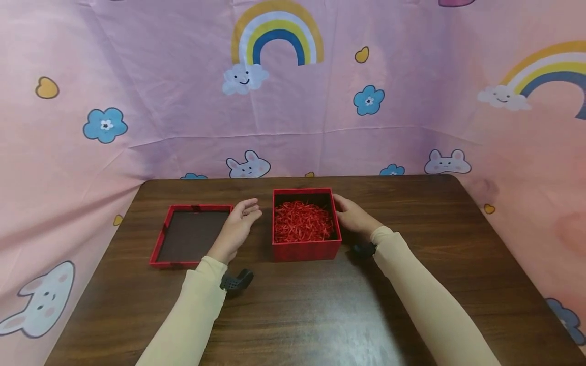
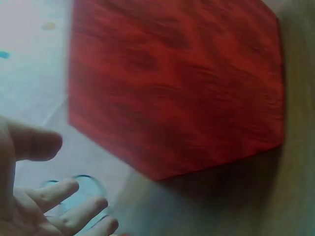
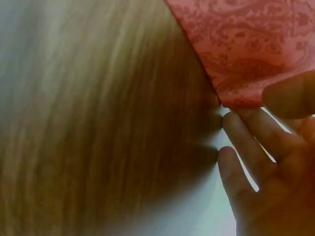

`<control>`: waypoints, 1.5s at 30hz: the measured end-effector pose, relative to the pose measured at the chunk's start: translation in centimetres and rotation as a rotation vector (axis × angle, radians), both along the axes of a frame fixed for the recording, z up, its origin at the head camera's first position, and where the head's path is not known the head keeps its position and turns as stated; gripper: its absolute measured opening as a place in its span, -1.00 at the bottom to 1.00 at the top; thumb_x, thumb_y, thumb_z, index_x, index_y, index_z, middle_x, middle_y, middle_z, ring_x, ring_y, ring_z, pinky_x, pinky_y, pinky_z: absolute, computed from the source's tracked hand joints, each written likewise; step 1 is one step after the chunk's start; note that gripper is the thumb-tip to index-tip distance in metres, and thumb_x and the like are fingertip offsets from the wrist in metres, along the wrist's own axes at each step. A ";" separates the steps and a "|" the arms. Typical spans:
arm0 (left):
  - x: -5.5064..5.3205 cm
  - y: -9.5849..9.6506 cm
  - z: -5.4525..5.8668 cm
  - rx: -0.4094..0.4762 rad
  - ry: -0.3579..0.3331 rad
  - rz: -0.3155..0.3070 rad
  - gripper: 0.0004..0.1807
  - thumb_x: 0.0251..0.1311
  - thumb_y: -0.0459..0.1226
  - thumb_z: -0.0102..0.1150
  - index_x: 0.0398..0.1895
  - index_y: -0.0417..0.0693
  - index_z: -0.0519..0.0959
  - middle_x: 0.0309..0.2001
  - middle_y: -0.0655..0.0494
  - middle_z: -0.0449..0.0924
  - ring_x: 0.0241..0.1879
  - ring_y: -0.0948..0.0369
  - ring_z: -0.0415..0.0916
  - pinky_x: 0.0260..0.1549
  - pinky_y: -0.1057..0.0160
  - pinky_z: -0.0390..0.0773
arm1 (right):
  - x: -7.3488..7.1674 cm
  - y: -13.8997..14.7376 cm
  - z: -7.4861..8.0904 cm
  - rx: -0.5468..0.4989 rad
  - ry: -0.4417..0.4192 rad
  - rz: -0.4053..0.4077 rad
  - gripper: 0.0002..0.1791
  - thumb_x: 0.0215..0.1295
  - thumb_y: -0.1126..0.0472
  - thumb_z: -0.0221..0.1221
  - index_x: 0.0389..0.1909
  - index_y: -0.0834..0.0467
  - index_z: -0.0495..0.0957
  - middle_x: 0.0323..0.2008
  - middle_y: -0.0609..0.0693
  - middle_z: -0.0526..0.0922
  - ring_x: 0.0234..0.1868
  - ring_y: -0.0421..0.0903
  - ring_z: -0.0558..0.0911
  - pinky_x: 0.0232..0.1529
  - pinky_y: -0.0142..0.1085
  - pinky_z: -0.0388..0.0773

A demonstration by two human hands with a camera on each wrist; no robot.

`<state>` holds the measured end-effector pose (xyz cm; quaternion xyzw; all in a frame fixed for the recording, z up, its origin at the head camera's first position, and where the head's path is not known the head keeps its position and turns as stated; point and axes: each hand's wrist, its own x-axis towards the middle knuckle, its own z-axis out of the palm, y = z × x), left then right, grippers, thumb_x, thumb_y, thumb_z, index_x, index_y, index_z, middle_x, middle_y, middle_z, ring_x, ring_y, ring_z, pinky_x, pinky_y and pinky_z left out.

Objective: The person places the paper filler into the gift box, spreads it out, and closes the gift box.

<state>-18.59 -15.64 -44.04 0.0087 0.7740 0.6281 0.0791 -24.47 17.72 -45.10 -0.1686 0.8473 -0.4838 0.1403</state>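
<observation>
A square red box [image 1: 306, 250] stands on the table, its open top showing red paper shreds [image 1: 303, 222] inside. My right hand [image 1: 356, 216] is at the box's right side near the far corner. In the right wrist view, the thumb [image 3: 290, 96] overlaps the patterned red wall [image 3: 251, 49], and the fairly straight fingers [image 3: 246, 142] reach past its corner. My left hand [image 1: 240, 223] is held off the box's left side, fingers spread and loose with nothing in them. The left wrist view shows a gap between its fingers [image 2: 81, 214] and the red box wall [image 2: 177, 88].
Left of the box lies a shallow red lid [image 1: 157, 248] with its dark inner face up, partly overlapped by the left hand. The brown wooden table [image 1: 293, 310] ends at a printed pink cloth [image 1: 293, 122] behind and at both sides.
</observation>
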 end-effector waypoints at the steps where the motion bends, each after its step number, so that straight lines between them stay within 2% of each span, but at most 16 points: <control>1: 0.2 -0.4 0.5 -0.016 0.015 0.002 -0.39 0.57 -0.08 0.01 0.58 -0.01 0.20 0.49 -0.14 0.28 0.48 -0.08 0.20 0.46 -0.24 0.17 | 0.0 0.1 0.0 0.012 0.002 -0.006 -0.48 0.57 0.29 0.02 0.50 0.14 0.33 0.44 0.17 0.42 0.50 0.15 0.32 0.51 0.20 0.17; 6: 0.8 -3.6 3.5 -0.082 0.085 0.028 -0.31 0.54 -0.06 0.09 0.62 0.05 0.14 0.49 -0.14 0.29 0.48 -0.11 0.21 0.41 -0.25 0.23 | 0.0 0.6 0.1 0.078 0.035 -0.016 -0.52 0.57 0.24 0.05 0.45 0.15 0.39 0.42 0.17 0.45 0.49 0.16 0.35 0.50 0.22 0.18; 10: 1.0 -7.4 4.6 -0.136 0.075 0.050 -0.21 0.52 -0.01 0.10 0.67 0.04 0.03 0.51 -0.19 0.24 0.49 -0.13 0.17 0.39 -0.25 0.24 | 0.4 1.2 0.4 0.073 0.043 -0.005 -0.54 0.57 0.25 0.05 0.41 0.21 0.41 0.37 0.21 0.50 0.41 0.18 0.45 0.44 0.16 0.33; 15: 1.3 -11.7 4.1 -0.215 0.044 0.054 -0.13 0.51 0.03 0.10 0.68 -0.04 -0.07 0.51 -0.29 0.19 0.48 -0.21 0.15 0.33 -0.26 0.30 | 1.3 2.1 0.7 -0.135 -0.099 -0.016 -0.59 0.62 0.28 -0.03 0.38 0.30 0.40 0.28 0.30 0.52 0.23 0.19 0.59 0.24 0.10 0.57; 18: 1.6 -13.9 3.7 -0.310 0.043 0.084 -0.11 0.51 0.06 0.07 0.68 -0.10 -0.08 0.51 -0.37 0.17 0.47 -0.30 0.14 0.29 -0.34 0.32 | 1.9 2.4 1.0 -0.259 -0.177 -0.040 -0.58 0.66 0.16 -0.03 0.36 0.30 0.40 0.27 0.33 0.53 0.19 0.18 0.61 0.22 0.10 0.59; 21: 1.9 -15.7 3.4 -0.404 0.021 0.125 -0.11 0.52 0.06 0.04 0.67 -0.17 -0.07 0.50 -0.44 0.14 0.46 -0.38 0.12 0.27 -0.39 0.34 | 2.6 2.5 1.4 -0.329 -0.216 -0.048 -0.49 0.66 0.02 -0.02 0.37 0.30 0.39 0.29 0.36 0.51 0.20 0.17 0.61 0.26 0.10 0.56; 24: 2.1 -17.1 3.0 -0.463 -0.038 0.153 -0.13 0.53 0.03 0.02 0.65 -0.24 -0.06 0.50 -0.49 0.11 0.42 -0.43 0.15 0.21 -0.38 0.41 | 3.3 2.5 1.8 -0.341 -0.227 -0.045 -0.41 0.62 -0.06 0.03 0.39 0.31 0.36 0.30 0.35 0.50 0.22 0.18 0.60 0.26 0.10 0.55; 26: 2.0 -17.8 2.6 -0.487 -0.088 0.148 -0.14 0.54 0.01 0.02 0.64 -0.29 -0.06 0.49 -0.51 0.10 0.39 -0.43 0.19 0.18 -0.36 0.44 | 3.5 2.4 1.8 -0.325 -0.224 -0.038 -0.39 0.61 -0.07 0.05 0.40 0.31 0.35 0.29 0.33 0.51 0.21 0.16 0.60 0.25 0.08 0.57; 28: 1.9 -18.3 2.1 -0.497 -0.137 0.134 -0.16 0.55 -0.02 0.02 0.61 -0.35 -0.04 0.46 -0.54 0.15 0.32 -0.41 0.31 0.13 -0.31 0.51 | 3.8 2.4 1.9 -0.297 -0.214 -0.036 -0.38 0.60 -0.08 0.07 0.40 0.31 0.34 0.28 0.30 0.52 0.20 0.15 0.60 0.23 0.07 0.59; 31: 1.8 -18.8 1.3 -0.500 -0.171 0.113 -0.23 0.54 -0.10 0.03 0.55 -0.45 0.07 0.38 -0.54 0.28 0.15 -0.25 0.54 0.01 -0.13 0.64 | 4.0 2.3 1.9 -0.284 -0.217 -0.041 -0.37 0.58 -0.09 0.09 0.40 0.30 0.35 0.26 0.27 0.53 0.20 0.16 0.59 0.22 0.07 0.59; 33: 1.9 -19.1 0.9 -0.501 -0.168 0.114 -0.29 0.53 -0.14 0.03 0.51 -0.47 0.15 0.34 -0.53 0.36 0.07 -0.13 0.60 -0.11 0.04 0.68 | 4.1 2.2 2.0 -0.279 -0.217 -0.048 -0.36 0.57 -0.11 0.10 0.39 0.28 0.37 0.25 0.26 0.54 0.20 0.16 0.58 0.21 0.07 0.60; 35: 2.0 -19.4 0.6 -0.506 -0.148 0.133 -0.34 0.53 -0.16 0.03 0.49 -0.46 0.22 0.32 -0.51 0.39 0.06 -0.11 0.60 -0.15 0.07 0.69 | 4.2 2.1 2.0 -0.277 -0.216 -0.053 -0.36 0.56 -0.13 0.11 0.38 0.27 0.38 0.23 0.24 0.55 0.20 0.16 0.59 0.20 0.07 0.61; 40: 2.2 -20.3 0.5 -0.573 -0.112 0.200 -0.35 0.52 -0.11 0.03 0.48 -0.41 0.29 0.32 -0.51 0.39 0.21 -0.32 0.46 0.01 -0.19 0.60 | 4.1 2.0 2.0 -0.287 -0.230 -0.058 -0.34 0.54 -0.16 0.13 0.37 0.26 0.40 0.23 0.22 0.56 0.20 0.14 0.59 0.21 0.04 0.61; 45: 2.1 -20.2 1.0 -0.623 -0.097 0.251 -0.32 0.50 -0.09 0.04 0.46 -0.44 0.28 0.32 -0.52 0.38 0.22 -0.34 0.43 0.02 -0.20 0.55 | 4.0 2.0 1.9 -0.283 -0.225 -0.059 -0.33 0.52 -0.18 0.14 0.36 0.26 0.41 0.23 0.22 0.56 0.19 0.13 0.59 0.21 0.06 0.60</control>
